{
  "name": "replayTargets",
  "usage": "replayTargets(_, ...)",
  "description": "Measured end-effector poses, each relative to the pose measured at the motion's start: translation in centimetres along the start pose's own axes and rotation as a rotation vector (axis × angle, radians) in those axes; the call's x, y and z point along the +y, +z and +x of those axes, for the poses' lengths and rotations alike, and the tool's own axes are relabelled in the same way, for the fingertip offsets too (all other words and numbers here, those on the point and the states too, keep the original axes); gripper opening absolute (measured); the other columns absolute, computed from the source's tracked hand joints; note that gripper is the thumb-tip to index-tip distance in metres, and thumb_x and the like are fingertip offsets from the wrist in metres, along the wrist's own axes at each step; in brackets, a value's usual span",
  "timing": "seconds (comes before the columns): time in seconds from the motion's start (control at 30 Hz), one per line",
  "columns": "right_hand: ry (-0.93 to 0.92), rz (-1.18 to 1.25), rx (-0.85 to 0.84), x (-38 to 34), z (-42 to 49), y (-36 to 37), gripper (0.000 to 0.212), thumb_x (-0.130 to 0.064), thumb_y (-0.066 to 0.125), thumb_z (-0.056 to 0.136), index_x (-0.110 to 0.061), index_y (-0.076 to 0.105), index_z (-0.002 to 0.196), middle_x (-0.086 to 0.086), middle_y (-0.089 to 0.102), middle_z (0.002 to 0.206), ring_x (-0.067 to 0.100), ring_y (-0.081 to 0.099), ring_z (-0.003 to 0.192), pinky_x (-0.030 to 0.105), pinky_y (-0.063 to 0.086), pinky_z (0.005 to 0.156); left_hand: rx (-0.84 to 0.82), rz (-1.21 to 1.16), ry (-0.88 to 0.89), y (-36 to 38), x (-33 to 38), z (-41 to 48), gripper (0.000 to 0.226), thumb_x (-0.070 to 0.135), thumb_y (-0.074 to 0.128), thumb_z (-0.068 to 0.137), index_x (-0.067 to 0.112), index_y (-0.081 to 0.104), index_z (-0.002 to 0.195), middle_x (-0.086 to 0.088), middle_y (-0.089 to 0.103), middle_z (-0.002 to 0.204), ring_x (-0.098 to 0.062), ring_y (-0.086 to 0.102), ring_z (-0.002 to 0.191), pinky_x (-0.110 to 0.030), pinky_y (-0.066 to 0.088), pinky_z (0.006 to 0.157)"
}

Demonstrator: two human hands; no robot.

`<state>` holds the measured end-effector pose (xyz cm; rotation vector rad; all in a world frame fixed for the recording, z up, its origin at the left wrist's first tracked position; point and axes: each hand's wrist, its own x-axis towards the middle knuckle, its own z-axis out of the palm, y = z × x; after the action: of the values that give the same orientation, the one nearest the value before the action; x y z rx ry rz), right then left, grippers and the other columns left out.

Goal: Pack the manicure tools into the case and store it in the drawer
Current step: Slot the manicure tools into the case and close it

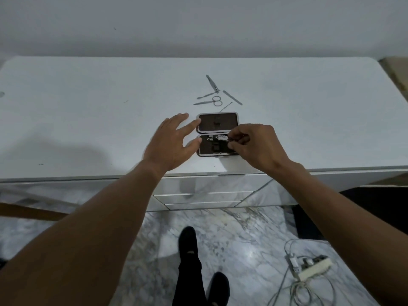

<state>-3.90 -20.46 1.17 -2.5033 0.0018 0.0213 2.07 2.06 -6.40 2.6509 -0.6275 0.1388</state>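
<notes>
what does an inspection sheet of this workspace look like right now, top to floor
surface: white dresser top, a few dark specks
job's things: open case lies flat near the front edge; scissors and other slim metal tools lie loose behind it; drawers below look shut
clutter: nothing seen
hands: left hand open, fingertips at the case's left edge; right hand pinches a small metal tool over the case's near half
cables: power strip with tangled white cables on the floor, right side
surroundings: marble floor, plain wall
</notes>
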Motion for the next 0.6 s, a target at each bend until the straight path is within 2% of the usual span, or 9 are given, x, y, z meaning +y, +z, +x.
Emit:
replayTargets(0.1,-0.009,0.006,-0.006,0.04,-0.19,-0.21,0.019,-0.02,0.069,0.087,-0.013,0.074,0.105,0.005,0.076,0.092,0.014,0.068,0.079,0.019,0.05,0.078,0.005,0.003,-0.003,0.05,0.0,0.05,0.056,0.053,0.045,0.093,0.032,0.045,0.145,-0.004,0.042,0.152,-0.02,0.032,0.142,-0.036,0.018,0.118)
replayTargets(0.23,0.003,0.062,-0.021,0.24,-0.19,-0.45,0.018,-0.016,0.063,0.091,-0.012,0.074,0.104,0.006,0.075,0.083,0.022,0.072,0.077,0.037,0.058,0.084,0.018,-0.002,0.004,0.06,-0.05,0.01,0.054,0.051,0.048,0.094,0.032,0.046,0.144,-0.004,0.042,0.151,-0.02,0.033,0.142,-0.037,0.019,0.119)
replayTargets(0.3,0.033,0.106,-0.061,0.47,-0.13,-0.62,0.017,-0.013,0.061,0.091,-0.014,0.073,0.102,0.002,0.071,0.075,0.022,0.072,0.071,0.041,0.059,0.082,0.013,-0.003,0.006,0.1,-0.08,0.0,0.053,0.05,0.049,0.095,0.032,0.045,0.145,-0.004,0.042,0.152,-0.02,0.032,0.142,-0.036,0.019,0.119)
replayTargets(0.47,0.154,0.201,-0.081,0.75,0.08,-0.84,0.014,-0.012,0.066,0.089,-0.015,0.077,0.096,-0.002,0.074,0.071,0.011,0.072,0.074,0.026,0.054,0.09,0.021,-0.009,-0.009,0.09,-0.03,0.01,0.056,0.054,0.044,0.091,0.033,0.047,0.143,-0.003,0.044,0.151,-0.02,0.034,0.141,-0.036,0.021,0.119)
replayTargets(0.53,0.185,0.219,-0.077,0.71,0.16,-0.88,0.012,-0.013,0.067,0.087,-0.015,0.078,0.091,-0.003,0.074,0.072,0.007,0.069,0.076,0.022,0.048,0.086,0.014,-0.01,-0.013,0.12,0.01,-0.03,0.057,0.055,0.043,0.091,0.033,0.047,0.143,-0.003,0.043,0.151,-0.019,0.034,0.141,-0.037,0.023,0.119)
replayTargets(0.6,0.193,0.186,-0.091,0.55,0.23,-0.89,0.014,-0.014,0.07,0.084,-0.015,0.079,0.095,-0.002,0.074,0.077,0.009,0.068,0.08,0.019,0.045,0.082,0.008,-0.008,-0.014,0.1,-0.02,0.0,0.057,0.056,0.042,0.091,0.033,0.046,0.144,-0.002,0.043,0.151,-0.019,0.034,0.141,-0.037,0.023,0.119)
